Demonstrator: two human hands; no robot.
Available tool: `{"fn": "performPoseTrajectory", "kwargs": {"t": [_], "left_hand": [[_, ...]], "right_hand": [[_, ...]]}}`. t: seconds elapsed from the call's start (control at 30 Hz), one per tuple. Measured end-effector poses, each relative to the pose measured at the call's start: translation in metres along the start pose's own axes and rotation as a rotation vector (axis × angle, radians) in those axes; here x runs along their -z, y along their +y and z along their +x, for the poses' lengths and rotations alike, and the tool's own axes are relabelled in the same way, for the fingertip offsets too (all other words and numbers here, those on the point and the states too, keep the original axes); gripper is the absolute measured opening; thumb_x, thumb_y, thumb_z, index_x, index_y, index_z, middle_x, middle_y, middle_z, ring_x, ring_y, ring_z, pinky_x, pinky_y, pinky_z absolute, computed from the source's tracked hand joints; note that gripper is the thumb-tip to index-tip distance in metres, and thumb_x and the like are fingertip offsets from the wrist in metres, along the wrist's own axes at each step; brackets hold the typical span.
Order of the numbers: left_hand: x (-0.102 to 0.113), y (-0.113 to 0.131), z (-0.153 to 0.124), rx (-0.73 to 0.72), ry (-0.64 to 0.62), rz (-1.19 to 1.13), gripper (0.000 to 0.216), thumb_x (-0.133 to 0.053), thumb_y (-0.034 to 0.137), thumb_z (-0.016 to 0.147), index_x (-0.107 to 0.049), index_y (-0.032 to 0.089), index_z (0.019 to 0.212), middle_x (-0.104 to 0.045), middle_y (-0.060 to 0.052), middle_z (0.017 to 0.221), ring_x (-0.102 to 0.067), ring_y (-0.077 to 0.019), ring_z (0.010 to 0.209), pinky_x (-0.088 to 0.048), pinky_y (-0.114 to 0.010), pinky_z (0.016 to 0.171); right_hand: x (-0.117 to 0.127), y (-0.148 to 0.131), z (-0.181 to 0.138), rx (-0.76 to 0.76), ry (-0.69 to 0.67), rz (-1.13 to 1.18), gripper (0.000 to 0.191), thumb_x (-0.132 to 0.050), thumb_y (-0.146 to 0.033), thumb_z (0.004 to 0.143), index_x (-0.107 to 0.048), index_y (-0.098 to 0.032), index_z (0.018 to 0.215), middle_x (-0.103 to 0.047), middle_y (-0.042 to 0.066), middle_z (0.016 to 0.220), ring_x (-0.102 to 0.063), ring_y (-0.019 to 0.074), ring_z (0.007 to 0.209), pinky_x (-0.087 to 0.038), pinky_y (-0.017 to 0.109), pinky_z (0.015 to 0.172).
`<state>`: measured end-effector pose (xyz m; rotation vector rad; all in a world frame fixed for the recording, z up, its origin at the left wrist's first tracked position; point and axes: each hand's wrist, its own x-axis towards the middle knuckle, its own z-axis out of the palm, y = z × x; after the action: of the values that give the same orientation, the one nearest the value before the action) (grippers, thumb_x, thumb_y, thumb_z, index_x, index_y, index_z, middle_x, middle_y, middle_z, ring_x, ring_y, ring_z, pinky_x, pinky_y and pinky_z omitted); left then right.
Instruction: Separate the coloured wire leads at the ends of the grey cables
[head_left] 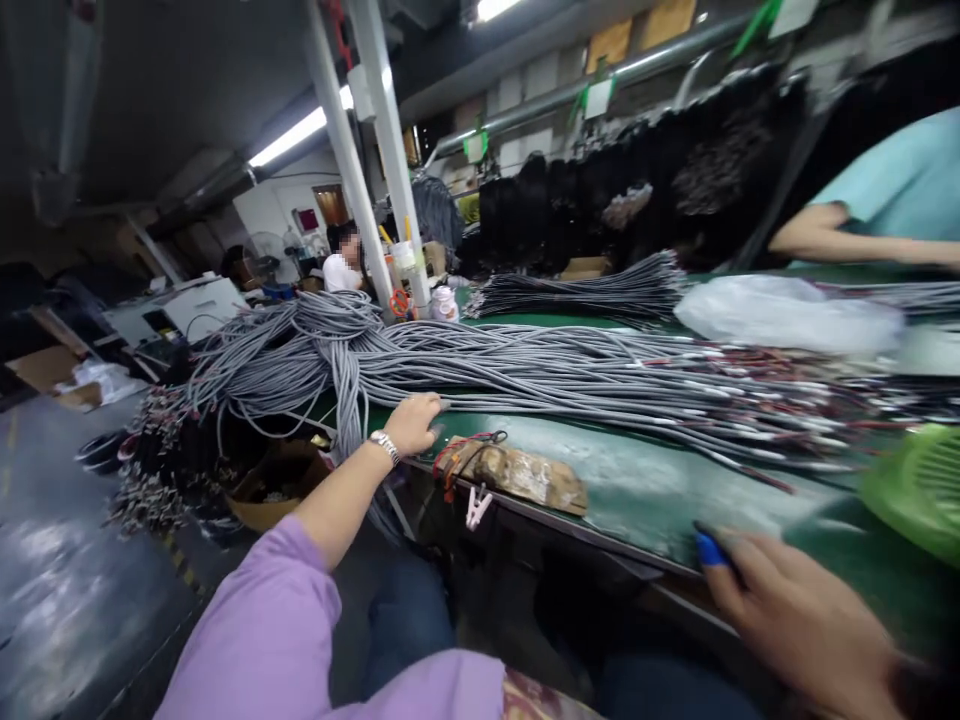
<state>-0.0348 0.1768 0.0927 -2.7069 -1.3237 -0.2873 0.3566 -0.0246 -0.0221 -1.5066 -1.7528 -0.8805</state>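
Observation:
My left hand (413, 421), with a metal watch on the wrist, reaches out to the near edge of a big pile of grey cables (525, 370) on the green bench (637, 480); its fingers curl at the cables. My right hand (795, 610) is low at the right by the bench's front edge, blurred, with a blue cap on one fingertip. Whether it holds anything is unclear. The cable ends with red and white wires lie toward the right.
A brown taped pad (525, 472) with a red wire loop lies by the bench edge. A green basket (919, 490) is at right, a clear plastic bag (780, 312) behind the cables. A second cable bundle (592, 290) lies farther back. Another person's arm (847, 240) reaches in at right.

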Motion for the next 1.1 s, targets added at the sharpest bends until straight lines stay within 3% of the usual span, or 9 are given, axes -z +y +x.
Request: {"fn": "performPoseTrajectory", "kwargs": {"t": [0.07, 0.1, 0.23, 0.43, 0.73, 0.9, 1.0, 1.03, 1.1], "left_hand": [[-0.010, -0.003, 0.039, -0.006, -0.123, 0.130, 0.063, -0.061, 0.032, 0.079, -0.046, 0.017, 0.138, -0.040, -0.016, 0.148, -0.033, -0.0312, 0.137, -0.028, -0.043, 0.111], [-0.014, -0.006, 0.054, 0.022, -0.211, 0.156, 0.069, -0.063, 0.036, 0.077, -0.041, 0.019, 0.141, -0.041, -0.015, 0.147, -0.034, -0.0313, 0.136, -0.028, -0.043, 0.111], [-0.025, -0.019, 0.088, 0.068, -0.324, 0.155, 0.069, -0.053, 0.054, 0.081, -0.044, 0.017, 0.139, -0.058, -0.017, 0.128, -0.058, -0.0308, 0.114, -0.042, -0.039, 0.095], [-0.025, -0.027, 0.080, 0.045, -0.417, 0.165, 0.073, -0.052, 0.060, 0.076, -0.049, 0.014, 0.132, -0.065, -0.018, 0.118, -0.063, -0.0322, 0.104, -0.046, -0.037, 0.086], [-0.009, -0.024, 0.062, 0.015, -0.524, 0.126, 0.063, -0.064, 0.033, 0.060, -0.058, 0.021, 0.122, -0.072, -0.006, 0.087, -0.067, -0.0245, 0.076, -0.047, -0.029, 0.066], [0.004, -0.018, 0.062, 0.050, -0.340, 0.121, 0.030, -0.066, 0.027, 0.059, -0.067, 0.024, 0.089, -0.071, -0.006, 0.087, -0.064, -0.0267, 0.090, -0.045, -0.031, 0.076], [0.032, -0.023, 0.067, 0.137, -0.128, 0.119, 0.027, -0.056, 0.035, 0.074, -0.064, 0.020, 0.095, -0.069, -0.009, 0.094, -0.062, -0.0264, 0.095, -0.043, -0.032, 0.078], [0.044, -0.027, 0.069, 0.182, -0.023, 0.108, 0.028, -0.052, 0.035, 0.078, -0.063, 0.018, 0.098, -0.068, -0.009, 0.095, -0.061, -0.0253, 0.094, -0.043, -0.032, 0.077], [0.067, -0.035, 0.073, 0.318, 0.359, -0.075, 0.027, -0.055, 0.037, 0.077, -0.063, 0.015, 0.092, -0.067, -0.007, 0.085, -0.061, -0.0214, 0.082, -0.043, -0.029, 0.071]], "right_hand": [[0.006, -0.003, 0.003, 0.079, 0.011, -0.088, 0.026, -0.050, -0.028, 0.091, -0.066, -0.020, 0.071, -0.068, 0.012, 0.074, -0.060, 0.0207, 0.065, -0.042, 0.032, 0.058], [0.007, -0.004, 0.004, 0.087, 0.018, -0.114, 0.026, -0.049, -0.027, 0.091, -0.066, -0.019, 0.073, -0.068, 0.012, 0.075, -0.060, 0.0204, 0.065, -0.043, 0.031, 0.060], [0.008, -0.008, 0.000, 0.029, -0.008, -0.115, 0.025, -0.047, -0.027, 0.093, -0.067, -0.016, 0.082, -0.069, 0.010, 0.082, -0.060, 0.0198, 0.071, -0.042, 0.030, 0.066], [0.009, -0.012, -0.003, -0.039, -0.069, -0.107, 0.022, -0.050, -0.024, 0.092, -0.069, -0.014, 0.091, -0.070, 0.009, 0.085, -0.058, 0.0190, 0.073, -0.040, 0.030, 0.068], [0.009, -0.011, -0.004, -0.026, -0.051, -0.089, 0.020, -0.052, -0.024, 0.090, -0.068, -0.013, 0.086, -0.070, 0.008, 0.083, -0.057, 0.0195, 0.070, -0.039, 0.031, 0.066], [0.011, -0.010, 0.000, 0.039, 0.008, -0.105, 0.023, -0.051, -0.025, 0.091, -0.066, -0.013, 0.080, -0.070, 0.009, 0.079, -0.057, 0.0194, 0.067, -0.039, 0.031, 0.064], [0.012, -0.010, 0.002, 0.079, 0.043, -0.106, 0.024, -0.050, -0.026, 0.091, -0.065, -0.014, 0.076, -0.069, 0.010, 0.077, -0.057, 0.0199, 0.064, -0.039, 0.032, 0.061], [0.011, -0.010, 0.002, 0.091, 0.049, -0.104, 0.025, -0.050, -0.026, 0.091, -0.064, -0.014, 0.075, -0.069, 0.011, 0.077, -0.057, 0.0202, 0.064, -0.039, 0.032, 0.060], [0.009, -0.007, -0.001, 0.094, 0.048, -0.089, 0.025, -0.050, -0.026, 0.091, -0.065, -0.014, 0.075, -0.070, 0.012, 0.078, -0.057, 0.0204, 0.063, -0.038, 0.032, 0.058]]}}
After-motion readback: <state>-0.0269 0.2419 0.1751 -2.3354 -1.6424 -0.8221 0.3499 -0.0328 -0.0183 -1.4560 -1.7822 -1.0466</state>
